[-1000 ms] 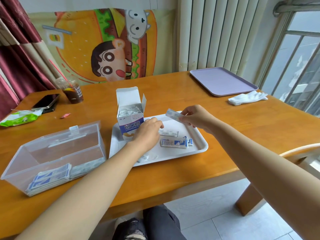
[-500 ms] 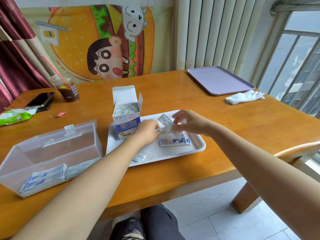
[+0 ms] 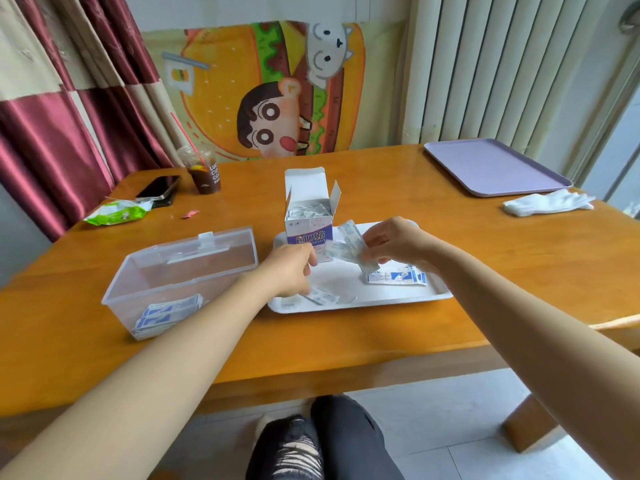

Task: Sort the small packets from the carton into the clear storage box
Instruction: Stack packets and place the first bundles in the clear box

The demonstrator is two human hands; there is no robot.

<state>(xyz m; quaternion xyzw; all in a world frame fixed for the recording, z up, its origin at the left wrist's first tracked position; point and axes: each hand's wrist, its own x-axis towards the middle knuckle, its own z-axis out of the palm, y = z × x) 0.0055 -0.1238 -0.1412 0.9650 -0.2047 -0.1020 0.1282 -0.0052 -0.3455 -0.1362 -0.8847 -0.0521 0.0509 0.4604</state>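
The open white-and-purple carton [image 3: 308, 216] stands at the back left of the white tray [image 3: 429, 296], with small packets showing inside. My right hand [image 3: 391, 242] pinches a fan of small white packets [image 3: 349, 244] just above the tray, right of the carton. Curled fingers of my left hand [image 3: 291, 268] sit close to the left end of that fan; contact is unclear. More packets lie on the tray: blue-and-white ones [image 3: 394, 277] and small ones [image 3: 323, 296]. The clear storage box [image 3: 180, 268] stands open to the left with packets [image 3: 166, 313] stacked in its front.
A lilac tray [image 3: 495, 168] and white gloves [image 3: 547, 206] lie at the table's far right. A drink cup [image 3: 202, 174], phone [image 3: 157, 188], green wipes pack [image 3: 116, 213] and red wrapper [image 3: 190, 213] sit at the back left. A chair back [image 3: 616, 323] edges the right side.
My right hand brought its packet down to the packet under my left hand, and now holds several packets fanned above the tray. My left hand shifted slightly left.
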